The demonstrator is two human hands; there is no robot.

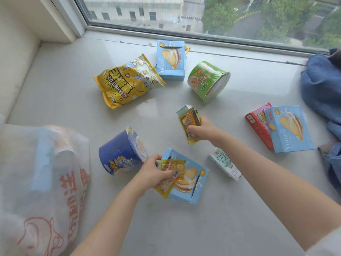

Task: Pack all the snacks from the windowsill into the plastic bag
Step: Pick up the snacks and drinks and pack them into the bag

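Two hands are gripping yellow packets: left hand (153, 172), right hand (200, 129); three blue boxes (170, 60) are lying on the windowsill (64, 89).

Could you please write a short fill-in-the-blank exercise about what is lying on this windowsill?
1. The round green snack tub lies on its ____.
2. The right hand grips small yellow snack packets; the left hand grips ____ yellow packets too.
3. The white plastic bag with red print sits at the ____ edge of the view.
4. The white milk carton lies between the two ____.

Missing: side; small; left; arms
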